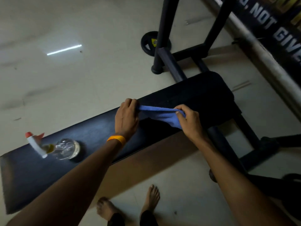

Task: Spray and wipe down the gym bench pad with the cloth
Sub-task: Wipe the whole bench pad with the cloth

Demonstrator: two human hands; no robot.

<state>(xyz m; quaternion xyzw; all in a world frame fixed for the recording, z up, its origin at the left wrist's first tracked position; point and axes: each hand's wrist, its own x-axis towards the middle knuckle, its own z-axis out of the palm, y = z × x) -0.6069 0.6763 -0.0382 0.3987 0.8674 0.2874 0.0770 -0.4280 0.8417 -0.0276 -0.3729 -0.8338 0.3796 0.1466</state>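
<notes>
At the left of the long dark padded worktop [91, 131] we see a clear plastic spray bottle [65, 149] with a white and red trigger head, standing well apart from the hands. Further right our left hand [127, 118], with an orange wristband [116, 139], grips one end of the blue cloth [161, 115] in curled fingers. Our right hand [190, 123] pinches the other end, and the cloth is stretched between them over the worktop.

A dark wall banner [276, 30] carries white capitals reading "NOT GIVE", cut off at both ends. The weight plate [147, 42] bears a yellow label too small to read.
</notes>
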